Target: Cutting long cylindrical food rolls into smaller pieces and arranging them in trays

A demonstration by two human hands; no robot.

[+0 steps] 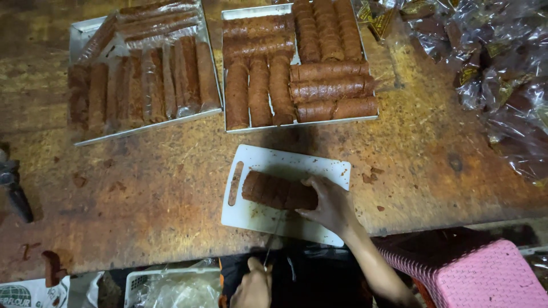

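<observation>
A view from above showed a worn, brown wooden desk (142, 194) scattered with reddish crumbs. Near its front edge lay a white plastic cutting board (319, 171) with a slot handle at its left end. On the board rested a reddish-brown, ridged log of sweet paste (268, 189), lying lengthwise and already scored into slices.

The person's right hand (330, 204) pressed down on the right end of the log, its grip clenched around that end to steady it. The left hand (253, 288), low at the bottom edge, was closed around the handle of a thin-bladed knife (273, 239), whose blade reached up toward the log's near side.

The step in hand appeared to be slicing the log into rounds. The next cut would likely call for a firm hold on the log and fingers kept clear of the blade.

Behind the board sat two shallow metal trays: the left tray (80, 34) held plastic-wrapped logs, the right tray (242, 11) bare ones. Crinkled clear wrappers (502, 74) were heaped at the right, and a pink woven plastic stool (479, 274) stood below.
</observation>
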